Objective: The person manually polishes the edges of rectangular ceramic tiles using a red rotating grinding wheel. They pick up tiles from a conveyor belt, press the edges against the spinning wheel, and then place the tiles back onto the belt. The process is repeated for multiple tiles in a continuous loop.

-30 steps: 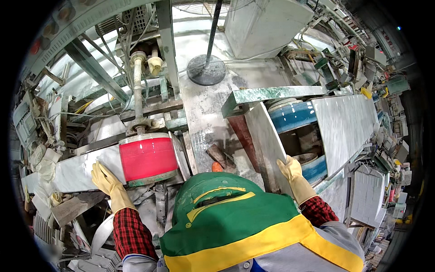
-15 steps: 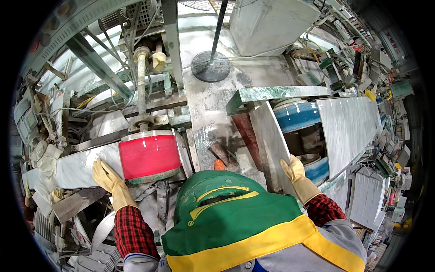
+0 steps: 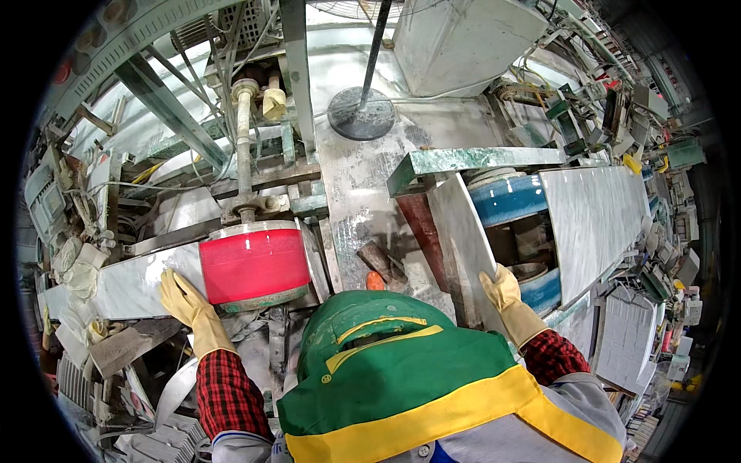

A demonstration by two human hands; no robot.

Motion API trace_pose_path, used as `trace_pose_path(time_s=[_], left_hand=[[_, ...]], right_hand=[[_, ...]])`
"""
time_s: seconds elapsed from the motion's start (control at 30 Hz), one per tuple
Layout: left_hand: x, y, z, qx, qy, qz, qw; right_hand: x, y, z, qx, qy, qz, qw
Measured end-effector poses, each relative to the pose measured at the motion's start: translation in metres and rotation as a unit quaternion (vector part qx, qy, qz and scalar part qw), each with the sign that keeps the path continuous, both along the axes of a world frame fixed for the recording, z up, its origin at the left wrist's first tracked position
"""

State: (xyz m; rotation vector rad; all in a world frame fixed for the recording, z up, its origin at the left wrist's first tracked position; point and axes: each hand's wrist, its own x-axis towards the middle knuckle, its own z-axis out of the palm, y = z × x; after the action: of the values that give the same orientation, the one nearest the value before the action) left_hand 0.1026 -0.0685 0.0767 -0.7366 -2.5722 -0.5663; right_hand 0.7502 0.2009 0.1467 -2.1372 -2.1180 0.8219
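My left hand, in a cream rubber glove, lies with its fingers stretched out on a grey-veined white marble slab. Right of that slab is a wide bright red drum with a wet sheen. My right hand, gloved the same way, curls round the edge of a pale upright stone slab; some fingers are hidden. Beyond this slab are blue drums and another large marble slab. A green apron with yellow trim covers my front.
A green metal beam crosses above the upright slab. A shaft runs up from the red drum. On the floor stand a black round base with a pole and a small orange object. Stone offcuts lie at the left.
The marble slab under my left hand has shifted very slightly left relative to the red drum, showing a little more red. Both hands keep nearly the same places.
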Motion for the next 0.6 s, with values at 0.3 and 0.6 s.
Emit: trace_pose_path(time_s=[0.3,0.6], left_hand=[[-0.0055,-0.0026,-0.0069,-0.02,-0.012,0.01,1.0],[-0.0019,0.0,-0.0022,-0.023,-0.014,0.016,1.0]], right_hand=[[0.0,-0.0002,-0.0006,-0.012,-0.004,-0.006,1.0],[-0.0012,-0.0009,-0.0015,0.0,-0.03,0.001,1.0]])
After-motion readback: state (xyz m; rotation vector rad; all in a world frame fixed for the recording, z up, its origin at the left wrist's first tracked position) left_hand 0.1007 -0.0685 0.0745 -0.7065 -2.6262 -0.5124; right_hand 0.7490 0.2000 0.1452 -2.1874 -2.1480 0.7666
